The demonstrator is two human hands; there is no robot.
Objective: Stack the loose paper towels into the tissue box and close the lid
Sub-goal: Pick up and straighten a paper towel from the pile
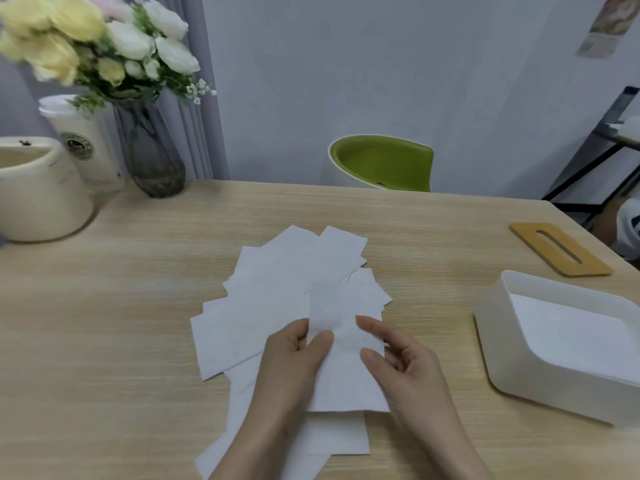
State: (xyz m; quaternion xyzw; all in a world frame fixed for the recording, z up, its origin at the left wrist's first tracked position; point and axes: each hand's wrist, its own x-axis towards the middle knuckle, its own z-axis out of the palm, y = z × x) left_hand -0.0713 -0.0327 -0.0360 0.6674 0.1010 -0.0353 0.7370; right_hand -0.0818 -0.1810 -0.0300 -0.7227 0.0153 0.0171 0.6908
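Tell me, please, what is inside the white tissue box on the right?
The open tissue box holds white paper towels lying flat. How many lie there cannot be seen, since the top sheet covers the rest. Its wooden lid lies apart, on the table.

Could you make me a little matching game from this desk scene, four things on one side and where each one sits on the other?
Things:
1. lid
2. box
3. vase
4. loose towels

Places:
A. far left, holding flowers
B. middle of the table, under the hands
C. right edge, open, paper inside
D. flat on the table behind the box

Pairs: 1-D, 2-C, 3-A, 4-B
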